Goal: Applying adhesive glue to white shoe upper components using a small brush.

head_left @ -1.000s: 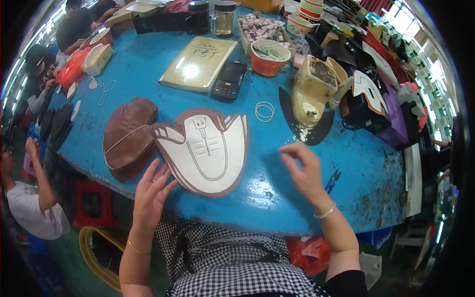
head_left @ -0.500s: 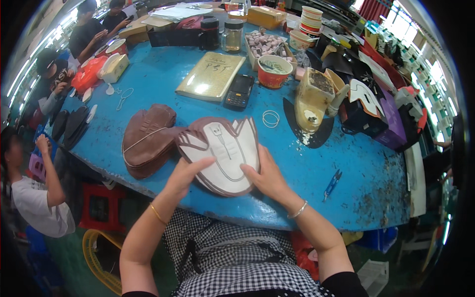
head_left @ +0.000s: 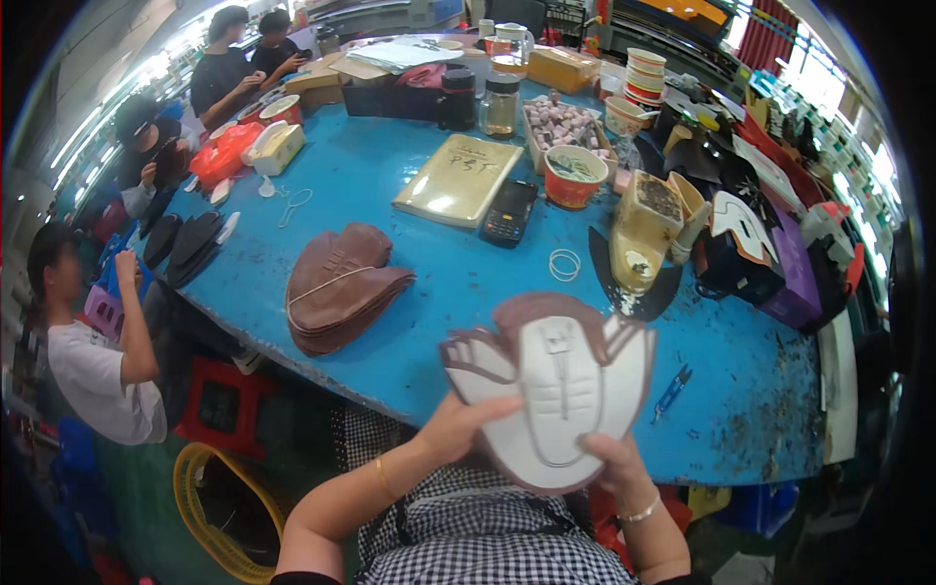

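Both of my hands hold a stack of flat shoe uppers (head_left: pixel 561 400), white with brown edging and grey stitching on top, over the table's front edge. My left hand (head_left: pixel 456 426) grips its left side, thumb on the white face. On the lower right side my right hand (head_left: pixel 621 466) has its thumb pressed on top too; its fingers are hidden beneath. Left of the stack lies a bundle of brown shoe uppers (head_left: pixel 336 292), bound with a pale elastic band. Blue thread snips (head_left: pixel 673 392) lie to the right of my right hand.
Rubber bands (head_left: pixel 564 265), a handheld keypad device (head_left: pixel 508 214) and a notebook (head_left: pixel 458 180) lie farther back on the blue table (head_left: pixel 390 366). A glue-stained yellowish container (head_left: pixel 643 219) stands right, near a red paper bowl (head_left: pixel 575 177). People sit at the left.
My hands have carried the stack of uppers right and nearer to my body, away from the brown bundle, which now shows fully. The whole view has shifted a little.
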`<state>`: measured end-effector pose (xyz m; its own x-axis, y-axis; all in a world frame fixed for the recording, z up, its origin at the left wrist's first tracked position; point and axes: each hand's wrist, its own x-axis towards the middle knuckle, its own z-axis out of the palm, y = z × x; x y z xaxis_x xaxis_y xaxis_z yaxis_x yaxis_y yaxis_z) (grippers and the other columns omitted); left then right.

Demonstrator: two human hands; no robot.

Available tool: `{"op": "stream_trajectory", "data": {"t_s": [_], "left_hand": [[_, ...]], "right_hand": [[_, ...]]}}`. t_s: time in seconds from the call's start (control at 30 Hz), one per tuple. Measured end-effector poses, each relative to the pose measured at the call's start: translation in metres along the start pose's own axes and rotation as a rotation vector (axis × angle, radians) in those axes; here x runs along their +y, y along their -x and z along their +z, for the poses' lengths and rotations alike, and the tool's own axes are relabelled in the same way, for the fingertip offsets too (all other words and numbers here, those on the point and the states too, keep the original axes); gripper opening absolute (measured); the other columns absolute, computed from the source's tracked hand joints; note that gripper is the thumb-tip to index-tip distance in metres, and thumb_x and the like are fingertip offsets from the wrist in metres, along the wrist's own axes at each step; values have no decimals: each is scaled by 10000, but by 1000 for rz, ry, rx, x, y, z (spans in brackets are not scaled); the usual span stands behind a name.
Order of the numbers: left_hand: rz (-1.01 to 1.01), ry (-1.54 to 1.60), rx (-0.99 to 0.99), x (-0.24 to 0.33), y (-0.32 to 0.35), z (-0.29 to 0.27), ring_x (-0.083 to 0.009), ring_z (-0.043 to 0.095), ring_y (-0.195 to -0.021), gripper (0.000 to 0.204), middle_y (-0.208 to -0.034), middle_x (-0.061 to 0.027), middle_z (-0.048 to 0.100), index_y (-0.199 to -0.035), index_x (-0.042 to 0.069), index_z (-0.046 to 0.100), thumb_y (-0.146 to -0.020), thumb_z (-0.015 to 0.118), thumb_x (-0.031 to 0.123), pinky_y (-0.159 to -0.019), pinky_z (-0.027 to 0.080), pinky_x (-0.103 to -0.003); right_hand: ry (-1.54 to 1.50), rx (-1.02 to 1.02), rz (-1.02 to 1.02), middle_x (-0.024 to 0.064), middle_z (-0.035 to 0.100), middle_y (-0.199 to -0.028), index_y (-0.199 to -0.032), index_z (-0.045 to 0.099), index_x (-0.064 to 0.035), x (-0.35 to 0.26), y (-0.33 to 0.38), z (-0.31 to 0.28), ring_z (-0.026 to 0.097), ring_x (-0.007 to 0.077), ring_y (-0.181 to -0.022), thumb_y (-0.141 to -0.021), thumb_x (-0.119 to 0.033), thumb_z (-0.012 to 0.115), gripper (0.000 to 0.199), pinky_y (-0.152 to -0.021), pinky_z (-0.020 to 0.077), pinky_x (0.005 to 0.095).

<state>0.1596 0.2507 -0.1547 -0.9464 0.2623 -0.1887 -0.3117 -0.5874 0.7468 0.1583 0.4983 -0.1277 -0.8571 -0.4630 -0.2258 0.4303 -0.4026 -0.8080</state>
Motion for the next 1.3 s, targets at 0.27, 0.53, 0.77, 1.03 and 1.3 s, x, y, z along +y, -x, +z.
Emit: {"op": "stream_trajectory", "data": {"t_s": [0.27, 0.53, 0.77, 1.03, 1.3], "left_hand": [[418, -869, -51, 47, -10, 6, -244, 460, -1404, 728, -1501, -132, 469, -1538, 52, 377, -919, 751, 139, -1129, 424, -414], [617, -1013, 1000, 152, -5, -202, -265, 479, -1353, 536, -1444, -157, 494, -1403, 49, 541, -935, 730, 231, -1086, 448, -382], [119, -1012, 1019, 175, 15, -232, -266, 601, -1145, 759, -1291, -170, 583, -1386, -27, 530, -877, 780, 478, -886, 524, -369], [-178, -816, 747, 183, 20, -216, -133, 589, -738, 714, -980, -29, 671, -1231, 12, 615, -797, 838, 533, -643, 436, -261], [530, -333, 684, 147, 6, -143, -277, 637, -1152, 687, -1246, -146, 637, -1385, -15, 469, -807, 809, 135, -1007, 522, -399]], "right_hand": [[30, 399, -448, 208, 602, -1381, -1450, 458, 84, -44, 76, -136, 635, 322, -1223, -939, -229, 606, 617, -1068, 514, 435], [-34, 777, -679, 122, 633, -1362, -1446, 505, 8, -131, 104, -318, 634, 243, -1216, -993, -294, 648, 562, -975, 544, 403], [68, 826, -407, 94, 642, -1340, -1427, 535, -14, -105, 125, -374, 652, 229, -1170, -955, -334, 710, 597, -930, 553, 382], [616, 1097, 54, 52, 693, -777, -968, 635, -59, -117, 154, -353, 668, 117, -649, -979, -562, 628, 503, -501, 501, 254], [590, 973, -661, -64, 401, -642, -906, 557, -129, -64, 109, -228, 338, 27, -527, -1086, -238, 514, 215, -455, 245, 218]]}}
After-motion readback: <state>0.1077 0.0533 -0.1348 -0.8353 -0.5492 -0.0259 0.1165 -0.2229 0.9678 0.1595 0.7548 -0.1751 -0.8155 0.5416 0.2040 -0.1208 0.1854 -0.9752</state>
